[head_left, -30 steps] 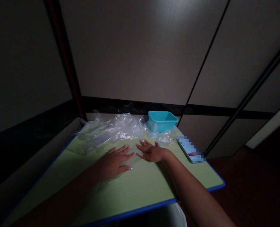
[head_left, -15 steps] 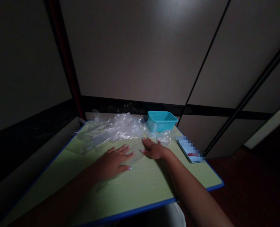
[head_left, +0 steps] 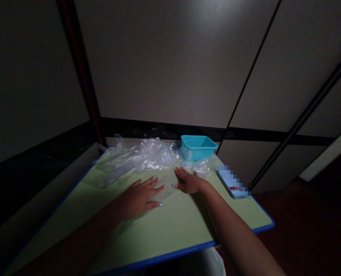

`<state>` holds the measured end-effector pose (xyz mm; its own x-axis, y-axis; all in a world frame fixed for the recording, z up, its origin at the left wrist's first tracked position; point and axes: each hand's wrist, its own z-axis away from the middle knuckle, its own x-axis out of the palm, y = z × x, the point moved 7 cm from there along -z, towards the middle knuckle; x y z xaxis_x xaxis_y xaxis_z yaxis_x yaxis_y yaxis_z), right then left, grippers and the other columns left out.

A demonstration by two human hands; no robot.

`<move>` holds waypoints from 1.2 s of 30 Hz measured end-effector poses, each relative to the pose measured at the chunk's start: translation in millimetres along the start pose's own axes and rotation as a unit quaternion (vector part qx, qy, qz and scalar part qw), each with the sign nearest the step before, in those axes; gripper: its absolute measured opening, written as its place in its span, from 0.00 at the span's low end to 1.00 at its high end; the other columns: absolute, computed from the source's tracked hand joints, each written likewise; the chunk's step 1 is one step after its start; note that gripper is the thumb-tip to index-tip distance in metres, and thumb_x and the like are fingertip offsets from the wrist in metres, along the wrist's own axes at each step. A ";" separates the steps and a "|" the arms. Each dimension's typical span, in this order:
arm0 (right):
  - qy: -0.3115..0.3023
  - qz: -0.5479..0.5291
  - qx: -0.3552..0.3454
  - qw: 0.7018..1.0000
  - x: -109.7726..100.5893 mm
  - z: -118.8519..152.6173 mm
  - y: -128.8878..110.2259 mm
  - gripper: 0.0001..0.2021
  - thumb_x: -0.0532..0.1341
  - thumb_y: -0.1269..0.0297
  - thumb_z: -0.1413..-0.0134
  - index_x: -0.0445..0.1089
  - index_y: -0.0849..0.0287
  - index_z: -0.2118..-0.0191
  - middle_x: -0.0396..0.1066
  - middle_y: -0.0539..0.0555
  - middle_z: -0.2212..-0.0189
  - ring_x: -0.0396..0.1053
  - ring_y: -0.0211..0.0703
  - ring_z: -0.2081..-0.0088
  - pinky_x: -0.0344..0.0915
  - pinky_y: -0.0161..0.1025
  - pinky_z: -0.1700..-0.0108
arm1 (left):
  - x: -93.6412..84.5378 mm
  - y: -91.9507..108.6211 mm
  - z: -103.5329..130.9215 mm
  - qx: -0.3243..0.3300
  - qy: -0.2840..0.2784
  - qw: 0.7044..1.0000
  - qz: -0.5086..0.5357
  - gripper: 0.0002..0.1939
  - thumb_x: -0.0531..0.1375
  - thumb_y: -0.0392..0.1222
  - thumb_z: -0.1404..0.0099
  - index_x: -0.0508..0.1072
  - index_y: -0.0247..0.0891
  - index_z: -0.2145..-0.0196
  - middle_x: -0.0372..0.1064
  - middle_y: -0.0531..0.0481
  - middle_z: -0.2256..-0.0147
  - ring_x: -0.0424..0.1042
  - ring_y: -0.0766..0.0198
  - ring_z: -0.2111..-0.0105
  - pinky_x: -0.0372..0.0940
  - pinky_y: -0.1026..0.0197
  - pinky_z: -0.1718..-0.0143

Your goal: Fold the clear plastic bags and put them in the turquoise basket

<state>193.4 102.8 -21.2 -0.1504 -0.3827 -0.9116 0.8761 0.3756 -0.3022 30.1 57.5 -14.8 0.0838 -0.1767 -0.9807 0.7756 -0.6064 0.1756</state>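
Observation:
A thin clear plastic bag (head_left: pixel 168 188) lies flat on the light green table (head_left: pixel 170 230). My left hand (head_left: pixel 140 197) rests on it with the fingers spread. At the bag's right end my right hand (head_left: pixel 188 181) lies palm down, its fingers apart. Behind my hands is a heap of crumpled clear plastic bags (head_left: pixel 153 155). A smaller crumpled piece of clear plastic (head_left: pixel 203 167) sits just beyond my right hand, in front of a turquoise container (head_left: pixel 199 147).
A phone (head_left: pixel 233 183) lies near the right edge of the table, its screen partly pixelated. Grey cabinet panels (head_left: pixel 164 76) stand right behind the table. Something white (head_left: pixel 205 262) shows below the front edge.
Both hands stay spread in nearly the same places on the plastic. The whole view has shifted very slightly.

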 end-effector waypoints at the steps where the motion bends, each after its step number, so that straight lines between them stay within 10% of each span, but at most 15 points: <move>1: 0.000 -0.001 -0.003 1.000 -0.4 0.3 0.0 0.41 0.47 0.40 0.47 0.30 0.56 0.35 0.27 0.53 0.35 0.26 0.49 0.36 0.27 0.65 0.43 | -0.5 0.4 0.2 -0.002 -0.002 1.000 0.000 0.28 0.52 0.52 0.36 0.51 0.53 0.40 0.39 0.45 0.37 0.40 0.54 0.38 0.42 0.42 0.44; 36: 0.008 0.020 0.043 0.999 -6.4 4.0 4.3 0.43 0.48 0.36 0.51 0.32 0.51 0.35 0.17 0.58 0.36 0.17 0.52 0.37 0.29 0.63 0.43 | 0.5 -1.8 -0.1 0.007 0.003 1.000 0.007 0.29 0.53 0.53 0.37 0.50 0.54 0.40 0.40 0.46 0.37 0.40 0.54 0.38 0.44 0.45 0.44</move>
<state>199.9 103.5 -15.6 -0.1216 -0.3549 -0.9270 0.9178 0.3155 -0.2411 28.9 58.6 -15.6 0.0982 -0.1815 -0.9785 0.7656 -0.6144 0.1908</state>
